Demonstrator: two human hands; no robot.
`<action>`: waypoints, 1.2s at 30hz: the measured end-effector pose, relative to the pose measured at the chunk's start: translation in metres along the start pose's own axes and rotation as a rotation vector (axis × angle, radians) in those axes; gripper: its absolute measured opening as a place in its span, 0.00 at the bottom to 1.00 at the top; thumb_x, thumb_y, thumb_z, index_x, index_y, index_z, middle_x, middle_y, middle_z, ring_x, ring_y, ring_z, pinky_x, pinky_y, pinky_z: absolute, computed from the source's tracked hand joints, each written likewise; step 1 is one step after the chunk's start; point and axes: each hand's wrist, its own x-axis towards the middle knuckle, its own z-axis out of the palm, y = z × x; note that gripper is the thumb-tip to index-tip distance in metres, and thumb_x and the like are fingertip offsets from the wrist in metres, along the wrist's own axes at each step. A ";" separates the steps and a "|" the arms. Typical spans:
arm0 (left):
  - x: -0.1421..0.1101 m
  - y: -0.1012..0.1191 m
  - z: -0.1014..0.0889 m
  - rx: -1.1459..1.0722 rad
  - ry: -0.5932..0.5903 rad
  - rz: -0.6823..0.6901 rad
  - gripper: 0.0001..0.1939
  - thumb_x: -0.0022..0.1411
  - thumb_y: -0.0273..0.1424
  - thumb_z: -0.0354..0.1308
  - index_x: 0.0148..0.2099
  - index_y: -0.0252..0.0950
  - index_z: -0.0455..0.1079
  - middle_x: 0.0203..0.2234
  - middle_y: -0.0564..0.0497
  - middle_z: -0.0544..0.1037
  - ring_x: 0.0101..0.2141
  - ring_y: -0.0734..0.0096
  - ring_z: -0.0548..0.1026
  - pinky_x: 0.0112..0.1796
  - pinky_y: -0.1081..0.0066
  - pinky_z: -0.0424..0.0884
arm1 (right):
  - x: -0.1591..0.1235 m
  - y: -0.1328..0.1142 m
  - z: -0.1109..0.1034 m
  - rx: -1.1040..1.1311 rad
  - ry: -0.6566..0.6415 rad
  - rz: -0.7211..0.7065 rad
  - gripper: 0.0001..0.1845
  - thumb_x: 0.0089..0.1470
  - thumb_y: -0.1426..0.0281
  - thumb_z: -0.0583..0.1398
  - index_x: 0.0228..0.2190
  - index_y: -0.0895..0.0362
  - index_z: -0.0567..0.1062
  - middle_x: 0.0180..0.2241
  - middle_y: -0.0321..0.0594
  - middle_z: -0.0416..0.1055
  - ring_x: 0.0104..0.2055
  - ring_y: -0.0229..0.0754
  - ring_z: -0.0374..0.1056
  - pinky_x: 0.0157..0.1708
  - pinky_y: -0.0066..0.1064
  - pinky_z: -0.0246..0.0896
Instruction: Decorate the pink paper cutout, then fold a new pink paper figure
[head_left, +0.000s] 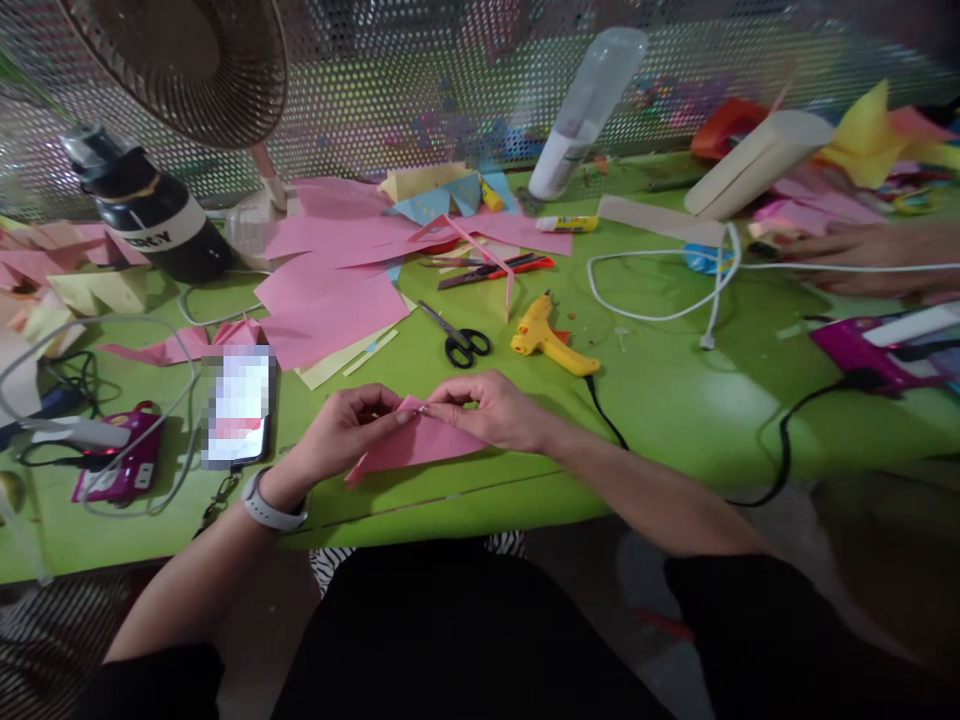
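A folded piece of pink paper is pinched along its upper edge by both hands, close to the table's front edge. My left hand, with a pale band on its wrist, grips it from the left, thumb on top. From the right, my right hand pinches the same edge, and the fingertips of the two hands nearly meet. Black-handled scissors lie just beyond the hands. Right of them rests a yellow glue gun on its side, its black cord running toward the front.
Pink paper sheets, a glue stick and a clear bottle occupy the back. On the left are a phone, a black bottle, a fan and a purple power strip. Another person's hand is at right.
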 end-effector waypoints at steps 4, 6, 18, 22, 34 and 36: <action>0.000 0.001 -0.001 0.010 0.003 -0.014 0.13 0.59 0.39 0.65 0.34 0.32 0.74 0.24 0.53 0.74 0.23 0.81 0.66 0.22 0.78 0.60 | 0.000 0.001 -0.002 -0.009 -0.044 0.001 0.15 0.60 0.61 0.59 0.34 0.59 0.79 0.29 0.38 0.74 0.31 0.36 0.65 0.30 0.28 0.58; -0.001 0.001 -0.001 0.003 -0.004 -0.034 0.14 0.59 0.40 0.65 0.33 0.32 0.73 0.23 0.53 0.72 0.23 0.81 0.64 0.22 0.78 0.58 | 0.000 0.002 -0.002 -0.042 -0.064 -0.007 0.14 0.61 0.62 0.57 0.35 0.59 0.78 0.29 0.38 0.74 0.31 0.36 0.64 0.30 0.28 0.58; 0.000 0.001 0.009 -0.083 -0.033 -0.129 0.15 0.55 0.40 0.67 0.31 0.34 0.68 0.21 0.56 0.69 0.22 0.81 0.63 0.21 0.77 0.57 | 0.001 -0.001 0.000 -0.128 -0.120 0.022 0.13 0.61 0.64 0.55 0.35 0.59 0.76 0.29 0.37 0.72 0.31 0.37 0.63 0.31 0.29 0.56; 0.000 0.003 0.009 -0.073 -0.012 -0.096 0.15 0.56 0.39 0.67 0.34 0.34 0.69 0.26 0.53 0.72 0.26 0.79 0.68 0.25 0.76 0.63 | 0.001 -0.002 -0.002 -0.151 -0.125 0.021 0.13 0.61 0.65 0.55 0.36 0.58 0.77 0.31 0.39 0.74 0.33 0.39 0.65 0.33 0.30 0.57; 0.002 0.004 0.001 0.172 -0.095 0.071 0.11 0.65 0.38 0.55 0.38 0.34 0.70 0.28 0.52 0.72 0.29 0.75 0.67 0.30 0.73 0.64 | 0.002 -0.001 0.002 -0.186 -0.132 0.103 0.11 0.60 0.65 0.57 0.33 0.58 0.76 0.28 0.38 0.72 0.28 0.37 0.62 0.29 0.30 0.54; 0.003 0.004 0.001 0.170 -0.086 0.065 0.11 0.65 0.37 0.55 0.37 0.33 0.70 0.28 0.52 0.73 0.29 0.75 0.68 0.30 0.73 0.64 | 0.002 0.000 0.004 -0.144 -0.108 0.119 0.10 0.59 0.65 0.58 0.33 0.58 0.76 0.28 0.38 0.72 0.29 0.38 0.63 0.30 0.30 0.56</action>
